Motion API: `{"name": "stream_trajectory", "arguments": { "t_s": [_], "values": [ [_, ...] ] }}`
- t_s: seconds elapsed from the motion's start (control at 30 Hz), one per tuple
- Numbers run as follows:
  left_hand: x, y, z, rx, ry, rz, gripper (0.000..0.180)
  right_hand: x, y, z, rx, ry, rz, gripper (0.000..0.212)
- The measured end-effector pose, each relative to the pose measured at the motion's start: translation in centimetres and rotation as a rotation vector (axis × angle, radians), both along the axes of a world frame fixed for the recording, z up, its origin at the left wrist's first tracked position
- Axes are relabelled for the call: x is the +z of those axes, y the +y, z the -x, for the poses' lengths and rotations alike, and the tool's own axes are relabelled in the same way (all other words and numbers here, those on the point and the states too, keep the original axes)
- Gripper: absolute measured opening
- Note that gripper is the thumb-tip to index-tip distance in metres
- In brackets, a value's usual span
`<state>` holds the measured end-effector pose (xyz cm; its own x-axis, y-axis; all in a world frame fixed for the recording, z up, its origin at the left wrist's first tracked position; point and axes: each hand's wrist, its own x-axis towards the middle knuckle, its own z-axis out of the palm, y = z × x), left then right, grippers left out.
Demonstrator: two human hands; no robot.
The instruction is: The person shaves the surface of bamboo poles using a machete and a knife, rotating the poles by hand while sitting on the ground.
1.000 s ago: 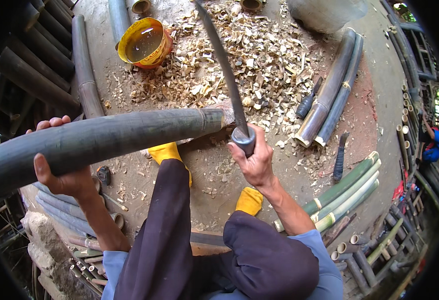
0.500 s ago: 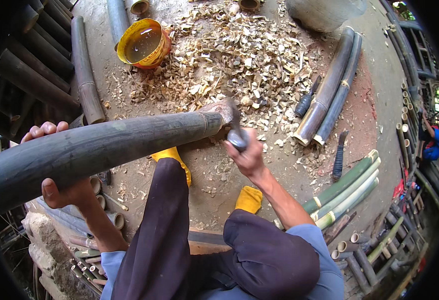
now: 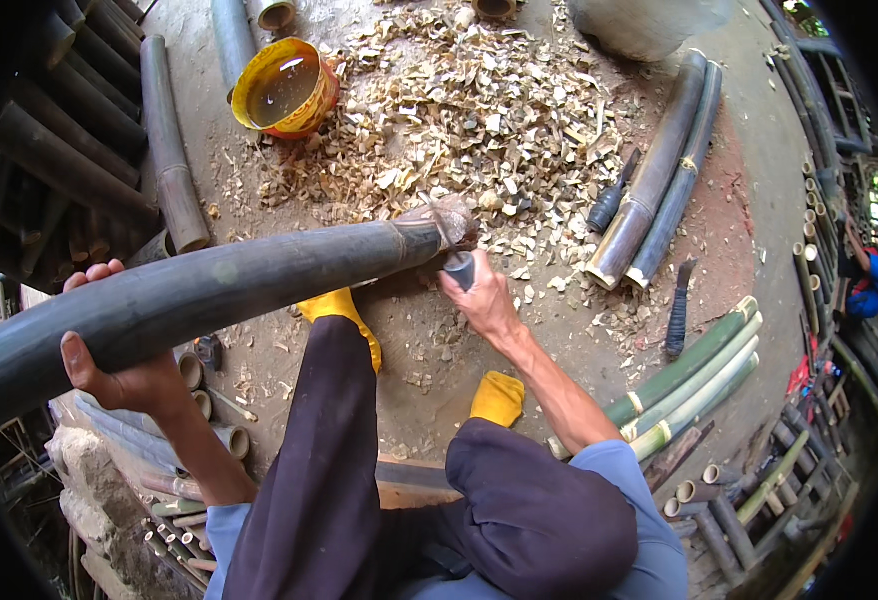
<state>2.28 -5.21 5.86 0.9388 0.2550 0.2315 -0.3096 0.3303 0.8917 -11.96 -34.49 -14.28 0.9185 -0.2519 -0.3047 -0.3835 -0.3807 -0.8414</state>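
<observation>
My left hand (image 3: 129, 380) is wrapped round a thick dark bamboo pole (image 3: 189, 285) that slants across from the left edge, thumb on its near side and fingertips over the far side. My right hand (image 3: 487, 305) grips a chopping knife by its dark handle (image 3: 461, 268). The blade lies against the pole's right end and is hard to make out. A rough reddish-brown piece (image 3: 454, 215) shows just beyond that end; whether it is a block or part of the pole I cannot tell.
A heap of wood chips (image 3: 459, 120) spreads ahead. A yellow bucket of murky liquid (image 3: 284, 90) stands at far left. Two dark bamboo lengths (image 3: 654, 190), a knife (image 3: 614, 195), another dark-handled knife (image 3: 677, 310) and green bamboo (image 3: 684, 375) lie right. Another person (image 3: 864, 285) is at far right.
My right hand has shifted a little left and down, bringing the knife from a raised, blurred position onto the pole's end. My left hand and the pole have moved slightly left.
</observation>
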Motion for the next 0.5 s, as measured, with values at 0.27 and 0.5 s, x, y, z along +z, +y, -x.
{"name": "stream_trajectory", "arguments": {
  "t_s": [0.27, 0.5],
  "values": [
    [-0.4, 3.1, -0.3, -0.16, -0.232, 0.046, 0.062, 6.3, 1.5, -0.3, -0.081, -0.342, -0.165, 0.035],
    [1.6, -0.8, -0.2, 0.073, 0.071, -0.013, 0.062, 2.6, -0.9, -0.4, 0.067, 0.149, -0.135, 0.037]
  ]
}}
